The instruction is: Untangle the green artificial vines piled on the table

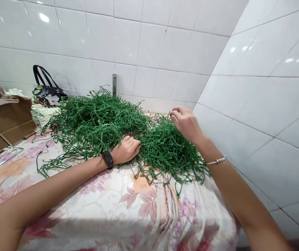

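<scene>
A large tangled heap of thin green artificial stems [99,118] with small forked tips lies on a flowered cloth. Joined to its right side is a smaller mound of the same stems [170,146]. My left hand [127,150], with a black band at the wrist, rests at the front edge where the two heaps meet. Its fingers are curled in among the stems, and their tips are hidden. Above the back of the right mound, my right hand [186,123] is pinched, slightly blurred, with a small dark green stem end showing at the fingertips.
The flowered cloth [107,205] covers the surface and hangs over its front edge. At left are a torn cardboard box [8,115], a bent metal rod [4,158], whitish flowers [43,115] and a black floral bag [48,94]. White tiled walls [152,45] close off the back and right.
</scene>
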`<action>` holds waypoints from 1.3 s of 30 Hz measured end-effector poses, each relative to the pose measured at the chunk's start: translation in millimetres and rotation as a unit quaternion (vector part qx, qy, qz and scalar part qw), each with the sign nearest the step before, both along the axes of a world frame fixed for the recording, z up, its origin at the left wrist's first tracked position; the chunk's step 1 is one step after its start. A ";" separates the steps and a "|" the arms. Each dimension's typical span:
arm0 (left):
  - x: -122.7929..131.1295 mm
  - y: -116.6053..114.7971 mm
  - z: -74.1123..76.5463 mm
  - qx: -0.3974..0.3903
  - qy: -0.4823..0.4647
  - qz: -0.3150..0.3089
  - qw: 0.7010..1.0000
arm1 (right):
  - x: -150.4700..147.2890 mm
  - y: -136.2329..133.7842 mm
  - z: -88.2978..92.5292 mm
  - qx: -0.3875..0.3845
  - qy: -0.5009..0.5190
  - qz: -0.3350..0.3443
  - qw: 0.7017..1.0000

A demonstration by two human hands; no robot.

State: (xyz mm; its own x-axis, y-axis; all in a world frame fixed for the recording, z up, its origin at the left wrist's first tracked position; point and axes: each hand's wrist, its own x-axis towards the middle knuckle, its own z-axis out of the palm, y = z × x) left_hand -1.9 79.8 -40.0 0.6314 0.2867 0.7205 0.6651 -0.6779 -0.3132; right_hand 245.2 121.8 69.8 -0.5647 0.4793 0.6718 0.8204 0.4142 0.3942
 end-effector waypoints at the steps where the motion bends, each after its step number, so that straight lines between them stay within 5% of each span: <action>1: -0.6 -0.6 0.8 -0.008 -0.007 -0.002 1.000 | 2.2 -0.3 -2.3 -0.006 -0.007 -0.004 1.000; 9: -4.4 1.9 -1.9 -0.029 -0.015 0.000 0.999 | -17.5 -40.0 -17.8 0.053 0.142 0.079 0.985; 15: -7.9 -8.2 2.7 0.030 -0.010 0.019 0.999 | -53.9 -64.5 -52.2 0.049 -0.008 0.201 0.978; 26: -16.6 -21.6 23.3 0.063 -0.053 0.020 0.996 | -56.5 -55.0 -60.7 0.019 0.010 0.234 0.972; 30: -17.6 -22.4 27.7 0.063 -0.081 0.019 0.995 | -54.4 -54.5 -60.8 -0.001 0.135 0.231 0.964; 33: -17.9 -24.4 32.5 0.061 -0.118 0.002 0.991 | -52.0 -54.6 -57.5 -0.058 0.269 0.223 0.935; 39: -17.4 -30.3 41.2 0.010 -0.193 0.034 0.981 | -51.9 -55.8 -54.8 -0.257 0.441 0.299 0.806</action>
State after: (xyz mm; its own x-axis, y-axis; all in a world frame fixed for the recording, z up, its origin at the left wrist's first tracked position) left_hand -19.3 49.5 1.1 0.2901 0.3016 0.9082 0.7802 -0.6241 -0.0420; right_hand 193.3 66.1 15.0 -0.2092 0.6412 0.7383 0.2812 0.7625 -0.5826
